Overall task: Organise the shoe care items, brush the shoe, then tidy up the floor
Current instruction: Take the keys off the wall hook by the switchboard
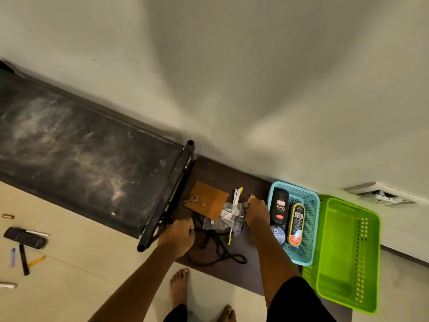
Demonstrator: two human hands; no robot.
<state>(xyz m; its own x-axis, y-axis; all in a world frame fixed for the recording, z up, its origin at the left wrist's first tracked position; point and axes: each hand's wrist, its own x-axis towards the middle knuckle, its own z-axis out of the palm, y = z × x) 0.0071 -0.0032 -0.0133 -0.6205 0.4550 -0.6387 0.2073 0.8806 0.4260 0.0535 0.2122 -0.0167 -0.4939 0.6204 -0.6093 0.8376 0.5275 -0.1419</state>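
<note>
Left hand (180, 235) grips cord (218, 251), right hand (256, 213) clear bag (228, 220); bottle (279, 205) reads "Cherry"

Green basket (369, 263) empty; blue basket (312, 219) crowded.

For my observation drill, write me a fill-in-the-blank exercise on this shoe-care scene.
1. The basket holding the polish bottle is coloured ___.
2. The green basket sits on that basket's ___ side.
3. On the brown card lies a metal ___.
4. The person's feet are ___.
Missing words: blue; right; key; bare.
</note>
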